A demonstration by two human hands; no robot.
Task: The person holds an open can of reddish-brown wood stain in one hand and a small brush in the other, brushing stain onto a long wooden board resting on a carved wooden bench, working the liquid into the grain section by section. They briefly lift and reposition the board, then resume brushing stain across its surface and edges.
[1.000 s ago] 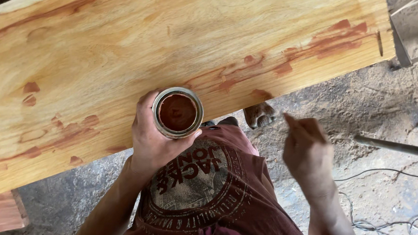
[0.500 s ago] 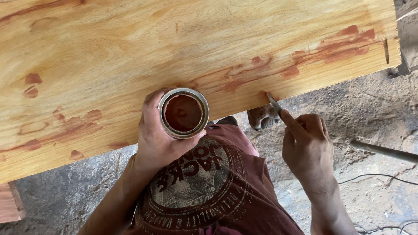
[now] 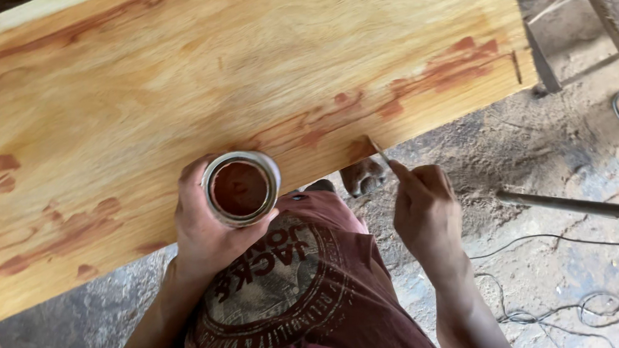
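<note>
2 hands busy: left hand [image 3: 204, 228] clamps tin [image 3: 240, 188]; right hand [image 3: 428, 208] pinches thin tool [image 3: 381, 155], tip indistinct at board [image 3: 187, 83] edge

This is a rough woodworking workshop, maybe outdoors: a large pale wooden board [image 3: 208, 84] with reddish stain patches lies over a dusty concrete floor [image 3: 564, 159], where loose electric cables [image 3: 563, 318] run.
</note>
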